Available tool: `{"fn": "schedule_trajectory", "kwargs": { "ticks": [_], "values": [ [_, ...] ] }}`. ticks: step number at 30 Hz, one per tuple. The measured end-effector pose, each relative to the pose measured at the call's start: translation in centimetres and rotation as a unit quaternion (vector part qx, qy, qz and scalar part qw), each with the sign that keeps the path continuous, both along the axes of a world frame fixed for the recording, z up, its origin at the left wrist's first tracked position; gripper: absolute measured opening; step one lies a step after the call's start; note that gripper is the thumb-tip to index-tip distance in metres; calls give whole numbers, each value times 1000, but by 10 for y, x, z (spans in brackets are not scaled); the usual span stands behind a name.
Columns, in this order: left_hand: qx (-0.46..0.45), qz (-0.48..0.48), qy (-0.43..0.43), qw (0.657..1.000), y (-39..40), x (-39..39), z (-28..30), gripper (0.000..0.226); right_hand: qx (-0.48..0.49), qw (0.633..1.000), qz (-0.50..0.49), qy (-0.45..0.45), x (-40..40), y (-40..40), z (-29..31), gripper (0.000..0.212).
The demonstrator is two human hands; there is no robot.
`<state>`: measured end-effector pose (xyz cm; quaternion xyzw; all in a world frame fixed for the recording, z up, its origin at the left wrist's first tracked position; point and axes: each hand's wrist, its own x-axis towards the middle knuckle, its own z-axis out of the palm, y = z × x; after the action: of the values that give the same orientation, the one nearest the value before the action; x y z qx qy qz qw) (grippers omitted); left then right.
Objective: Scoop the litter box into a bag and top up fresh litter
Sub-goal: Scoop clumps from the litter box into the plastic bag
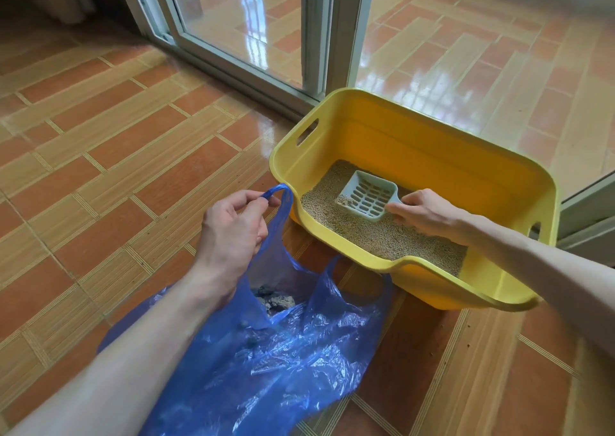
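1. The yellow plastic litter box (432, 143) sat on the glossy tiled floor (100, 136), holding granular tan litter (382, 236).
2. The right hand (419, 211) was closed on the handle of a slotted pale scoop (366, 196) resting in the litter.
3. The left hand (229, 232) pinched a handle of the crinkled blue bag (283, 352), which held grey clumps (276, 299).

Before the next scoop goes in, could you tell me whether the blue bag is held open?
Open: the left hand lifts one handle of the bag, and clumps show inside its mouth.
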<state>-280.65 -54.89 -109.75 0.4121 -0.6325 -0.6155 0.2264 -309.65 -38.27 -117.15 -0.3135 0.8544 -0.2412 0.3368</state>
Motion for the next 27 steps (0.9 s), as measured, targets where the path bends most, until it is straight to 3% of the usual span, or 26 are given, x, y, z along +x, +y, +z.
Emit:
{"fn": "schedule_trajectory", "kwargs": {
  "ticks": [4, 20, 27],
  "values": [
    [8, -5, 7, 1000, 3, -2, 1, 22, -11, 992, -58, -112, 6, 14, 5, 44],
    [8, -13, 13, 1000, 6, -1, 4, 23, -17, 992, -111, -50, 13, 22, -3, 49],
    [9, -15, 10, 1000, 6, 0, 4, 23, -10, 996, -84, -20, 16, 23, -2, 54]
  ]
}}
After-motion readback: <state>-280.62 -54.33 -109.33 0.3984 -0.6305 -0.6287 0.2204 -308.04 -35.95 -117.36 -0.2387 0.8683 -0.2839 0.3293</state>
